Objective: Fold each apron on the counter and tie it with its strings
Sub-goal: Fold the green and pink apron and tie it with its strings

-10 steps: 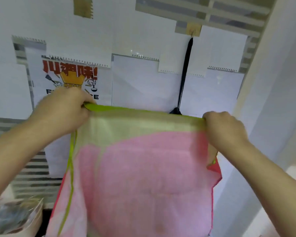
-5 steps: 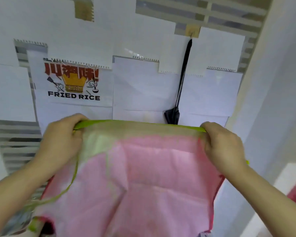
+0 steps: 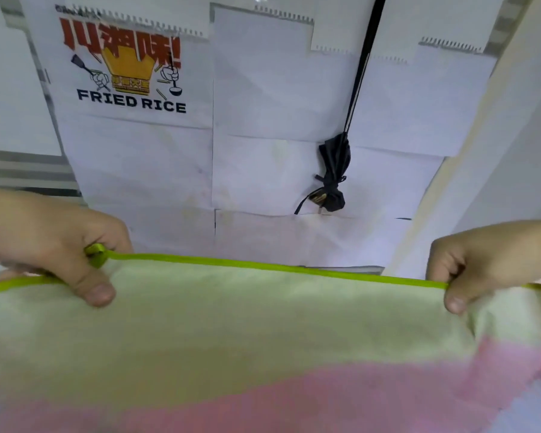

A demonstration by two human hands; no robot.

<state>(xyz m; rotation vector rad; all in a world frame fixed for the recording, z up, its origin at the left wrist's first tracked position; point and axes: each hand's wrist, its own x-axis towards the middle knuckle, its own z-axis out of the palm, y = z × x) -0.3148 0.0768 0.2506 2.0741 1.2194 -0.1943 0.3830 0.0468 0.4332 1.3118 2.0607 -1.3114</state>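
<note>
I held the apron (image 3: 263, 323) up before the papered wall (image 3: 263, 98) — left hand (image 3: 53, 242) and right hand (image 3: 494, 260) each pinched its green-trimmed top edge (image 3: 263, 265), stretching it taut, likely to square the fold.

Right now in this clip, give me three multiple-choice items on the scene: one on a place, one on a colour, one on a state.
1. Where does the black bundle hang?
A. on the papered wall above the apron
B. on the counter
C. from the left hand

2. What colour is the trim along the apron's top edge?
A. blue
B. green
C. black

3. How do the hands hold the apron?
A. both pinch its top edge
B. only the right grips it
C. neither touches it

Answers: 1 A, the black bundle hangs by a strap against the wall. 2 B, the trim is bright green. 3 A, left hand and right hand each pinch the apron at its corners.
</note>
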